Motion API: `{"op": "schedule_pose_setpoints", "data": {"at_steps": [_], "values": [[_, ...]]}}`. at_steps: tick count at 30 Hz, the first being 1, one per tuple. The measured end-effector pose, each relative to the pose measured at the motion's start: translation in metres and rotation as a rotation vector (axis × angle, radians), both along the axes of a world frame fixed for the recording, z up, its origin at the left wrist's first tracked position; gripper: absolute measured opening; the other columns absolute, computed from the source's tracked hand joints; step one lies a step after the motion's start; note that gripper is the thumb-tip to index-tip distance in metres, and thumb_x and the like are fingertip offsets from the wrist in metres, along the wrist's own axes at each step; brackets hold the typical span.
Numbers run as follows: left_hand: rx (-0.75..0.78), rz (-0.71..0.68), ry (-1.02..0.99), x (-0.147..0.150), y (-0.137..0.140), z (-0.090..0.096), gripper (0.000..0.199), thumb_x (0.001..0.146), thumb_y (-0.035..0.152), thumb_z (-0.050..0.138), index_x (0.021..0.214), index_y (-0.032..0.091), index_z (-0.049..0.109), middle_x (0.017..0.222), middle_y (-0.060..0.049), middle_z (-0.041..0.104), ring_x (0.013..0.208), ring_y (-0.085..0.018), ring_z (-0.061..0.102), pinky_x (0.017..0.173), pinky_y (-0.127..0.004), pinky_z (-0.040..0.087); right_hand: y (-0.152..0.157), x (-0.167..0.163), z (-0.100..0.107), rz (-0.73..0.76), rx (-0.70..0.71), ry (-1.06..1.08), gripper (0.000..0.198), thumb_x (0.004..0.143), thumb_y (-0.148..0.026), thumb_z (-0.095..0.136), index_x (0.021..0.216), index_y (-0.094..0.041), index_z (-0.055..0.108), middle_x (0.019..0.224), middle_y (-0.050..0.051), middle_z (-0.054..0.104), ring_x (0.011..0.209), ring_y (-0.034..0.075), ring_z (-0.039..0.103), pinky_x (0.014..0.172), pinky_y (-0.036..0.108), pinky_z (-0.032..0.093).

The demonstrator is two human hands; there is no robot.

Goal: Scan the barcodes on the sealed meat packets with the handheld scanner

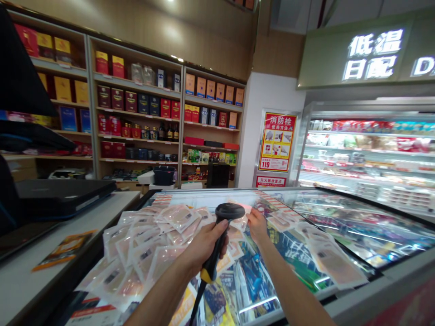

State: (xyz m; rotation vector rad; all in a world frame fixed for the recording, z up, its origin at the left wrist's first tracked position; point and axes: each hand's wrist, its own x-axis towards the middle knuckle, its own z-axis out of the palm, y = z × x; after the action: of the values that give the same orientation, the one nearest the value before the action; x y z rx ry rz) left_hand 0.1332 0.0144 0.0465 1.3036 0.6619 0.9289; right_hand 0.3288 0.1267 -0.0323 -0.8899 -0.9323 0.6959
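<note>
My left hand [208,243] is wrapped round the handle of a black barcode scanner [229,210] with a yellow band near its base and a cord hanging down. Just right of the scanner's head, my right hand [257,224] pinches the edge of a clear flat packet [240,221], partly hidden behind the scanner. A reddish glow shows on that packet. Many similar clear packets [146,244] with small labels lie heaped on the freezer's glass top to the left. More packets [331,256] lie in a row on the right.
Under the glass, the chest freezer [404,276] holds colourful bags. A counter [44,290] at the left carries an orange packet [66,249] and a black machine [64,197]. Boxed goods fill wall shelves [139,122] behind. A lit refrigerated case [370,158] stands at the right.
</note>
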Motion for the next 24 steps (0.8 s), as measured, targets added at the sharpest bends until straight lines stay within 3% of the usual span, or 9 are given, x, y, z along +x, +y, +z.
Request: {"op": "schedule_pose_setpoints", "data": {"at_steps": [7,11,13,16,19,21,24], "values": [[-0.017,0.012,-0.030,-0.003,0.004,-0.005,0.033,0.066,0.050,0.045,0.068,0.016,0.043,0.051,0.004,0.047,0.039,-0.006,0.042,0.038,-0.019,0.032,-0.003,0.001,0.008,0.004,-0.015,0.122,0.025,0.047,-0.023,0.052,0.072,-0.019,0.051,0.056,-0.005,0.053,0.049,0.009,0.049,0.048,0.022,0.040],[-0.024,0.030,-0.055,-0.005,0.007,-0.010,0.034,0.065,0.050,0.045,0.066,0.016,0.042,0.051,0.004,0.046,0.039,-0.006,0.042,0.037,-0.019,0.033,0.002,-0.001,-0.001,-0.053,-0.061,0.092,0.047,0.049,-0.022,0.051,0.096,-0.021,0.047,0.054,-0.006,0.050,0.051,0.010,0.050,0.052,0.024,0.042],[-0.024,0.043,-0.058,-0.006,0.009,-0.013,0.034,0.065,0.051,0.044,0.064,0.016,0.042,0.050,0.004,0.046,0.038,-0.006,0.042,0.037,-0.019,0.033,0.008,-0.006,-0.010,-0.090,-0.192,-0.125,0.052,0.052,-0.023,0.048,0.103,-0.020,0.045,0.051,-0.006,0.049,0.050,0.012,0.051,0.051,0.025,0.041],[-0.035,0.056,-0.066,-0.008,0.011,-0.015,0.036,0.064,0.052,0.044,0.063,0.016,0.043,0.048,0.004,0.045,0.037,-0.006,0.041,0.037,-0.020,0.032,0.013,-0.019,-0.022,-0.104,-0.385,-0.644,0.038,0.056,-0.025,0.044,0.091,-0.017,0.056,0.053,0.000,0.055,0.056,0.016,0.053,0.052,0.027,0.040],[-0.050,0.082,-0.069,-0.010,0.012,-0.017,0.037,0.063,0.053,0.044,0.063,0.016,0.044,0.049,0.003,0.046,0.036,-0.006,0.041,0.037,-0.020,0.032,0.014,-0.034,-0.024,-0.101,-0.404,-1.047,0.029,0.062,-0.028,0.039,0.079,-0.019,0.061,0.065,0.003,0.060,0.067,0.019,0.055,0.058,0.027,0.039],[-0.062,0.103,-0.061,-0.010,0.014,-0.018,0.037,0.063,0.053,0.044,0.062,0.016,0.044,0.049,0.004,0.045,0.036,-0.006,0.041,0.037,-0.020,0.032,0.015,-0.039,-0.021,-0.088,-0.387,-1.189,0.030,0.067,-0.032,0.035,0.077,-0.020,0.062,0.069,0.004,0.061,0.070,0.019,0.055,0.060,0.027,0.038],[-0.081,0.090,-0.055,-0.007,0.017,-0.020,0.037,0.063,0.053,0.044,0.063,0.016,0.044,0.049,0.004,0.045,0.037,-0.006,0.042,0.037,-0.019,0.032,0.018,-0.029,-0.016,-0.146,-0.422,-1.234,0.037,0.071,-0.037,0.031,0.082,-0.019,0.061,0.074,0.006,0.062,0.073,0.020,0.055,0.061,0.027,0.038]]}}
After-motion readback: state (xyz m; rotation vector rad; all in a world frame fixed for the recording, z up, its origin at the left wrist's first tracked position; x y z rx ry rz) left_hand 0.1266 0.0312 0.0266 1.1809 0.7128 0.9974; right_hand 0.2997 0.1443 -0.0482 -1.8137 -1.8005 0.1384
